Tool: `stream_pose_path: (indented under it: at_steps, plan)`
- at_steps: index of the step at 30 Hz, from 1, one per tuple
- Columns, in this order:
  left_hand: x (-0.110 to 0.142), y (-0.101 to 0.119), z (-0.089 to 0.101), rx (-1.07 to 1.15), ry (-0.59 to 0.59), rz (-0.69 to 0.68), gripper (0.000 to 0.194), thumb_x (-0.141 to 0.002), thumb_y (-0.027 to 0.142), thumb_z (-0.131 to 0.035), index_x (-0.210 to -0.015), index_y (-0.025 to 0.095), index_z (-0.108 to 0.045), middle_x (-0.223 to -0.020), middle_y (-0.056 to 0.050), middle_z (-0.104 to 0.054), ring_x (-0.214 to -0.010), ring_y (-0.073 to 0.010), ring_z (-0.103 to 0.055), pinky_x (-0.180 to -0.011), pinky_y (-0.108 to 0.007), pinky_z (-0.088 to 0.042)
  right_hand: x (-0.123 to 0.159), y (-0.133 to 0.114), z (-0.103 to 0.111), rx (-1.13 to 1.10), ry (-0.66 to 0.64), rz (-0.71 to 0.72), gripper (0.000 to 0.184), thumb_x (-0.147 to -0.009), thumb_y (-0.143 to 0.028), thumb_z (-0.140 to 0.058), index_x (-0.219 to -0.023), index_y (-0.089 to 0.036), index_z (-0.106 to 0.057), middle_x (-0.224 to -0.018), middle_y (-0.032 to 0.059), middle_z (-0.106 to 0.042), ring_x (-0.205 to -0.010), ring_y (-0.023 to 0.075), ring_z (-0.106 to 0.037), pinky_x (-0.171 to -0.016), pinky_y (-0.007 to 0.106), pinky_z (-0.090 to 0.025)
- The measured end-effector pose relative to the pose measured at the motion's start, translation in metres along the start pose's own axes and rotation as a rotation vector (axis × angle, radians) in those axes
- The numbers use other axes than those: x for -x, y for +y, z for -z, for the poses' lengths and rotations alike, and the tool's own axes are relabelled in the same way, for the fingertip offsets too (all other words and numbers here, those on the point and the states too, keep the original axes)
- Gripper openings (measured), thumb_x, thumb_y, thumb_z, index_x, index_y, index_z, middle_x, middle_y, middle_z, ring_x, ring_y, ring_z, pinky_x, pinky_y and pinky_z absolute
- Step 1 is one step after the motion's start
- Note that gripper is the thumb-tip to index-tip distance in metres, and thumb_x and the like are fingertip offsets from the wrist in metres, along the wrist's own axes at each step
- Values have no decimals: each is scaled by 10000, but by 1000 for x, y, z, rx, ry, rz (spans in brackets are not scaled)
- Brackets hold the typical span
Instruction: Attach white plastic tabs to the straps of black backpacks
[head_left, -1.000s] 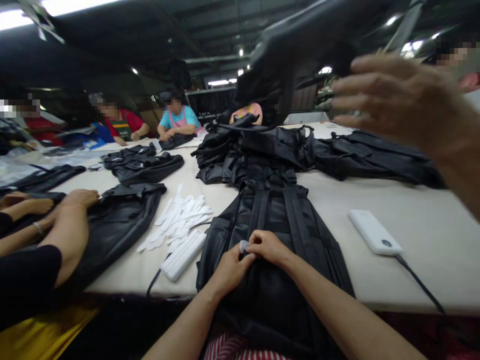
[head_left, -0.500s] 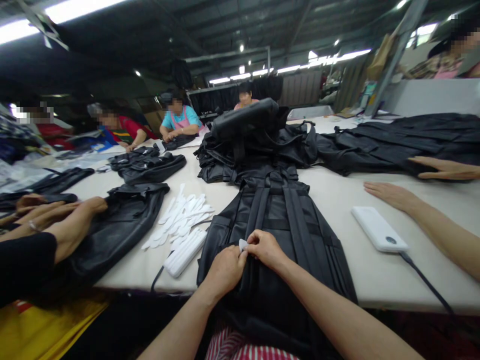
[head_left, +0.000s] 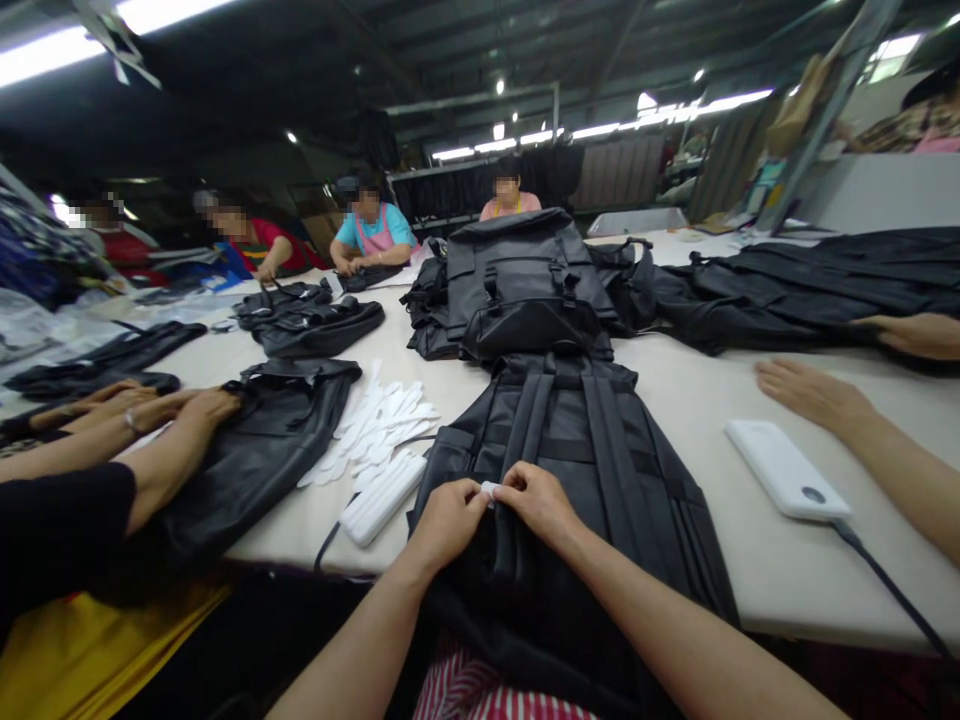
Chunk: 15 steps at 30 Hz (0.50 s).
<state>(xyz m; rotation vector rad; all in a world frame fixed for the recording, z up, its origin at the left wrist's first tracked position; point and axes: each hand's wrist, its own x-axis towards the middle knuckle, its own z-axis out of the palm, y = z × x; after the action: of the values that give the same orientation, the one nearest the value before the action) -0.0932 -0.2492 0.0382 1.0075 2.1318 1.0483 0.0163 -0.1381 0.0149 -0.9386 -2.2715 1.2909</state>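
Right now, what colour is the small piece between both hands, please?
The small piece is white; the head view shows it.

We look into a wide, dim hall beneath a dark ceiling [head_left: 450,50] crossed by beams. At the upper left, long tube lights [head_left: 52,57] glow bright, and a line of white lamps [head_left: 596,131] runs along the far side. A broad, pale table [head_left: 667,370] spreads before us; beyond it we make out a rack of dark items [head_left: 442,197], a grey ribbed panel [head_left: 616,180] and, at our right, a slanting post [head_left: 825,120] near a pale partition [head_left: 892,195]
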Motion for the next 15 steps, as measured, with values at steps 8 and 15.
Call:
stream_pose_path:
  at_steps: [8, 15]
  plan:
    - [-7, -5, -2, 171, -39, 157, 228, -753, 298, -481, -766, 131, -636, -644, -43, -630, -575, -121, -575, -527, -212, -456, -7, -2, -4, 33, -19, -46, 214, -684, -389, -597, -609, -196, -547, -624, -3, -590, -613, 141, -522, -563, 241, -348]
    - [6, -3, -6, 82, 62, 170, 274, -654, 341, -579, -721, 115, -718, -594, -74, -660, -490, -133, -515, -432, -222, -353, -15, 23, -6, 74, -170, 32, 270, -671, -498, -521, -553, -257, -558, -573, 16, -580, -591, 189, -566, -578, 281, -436]
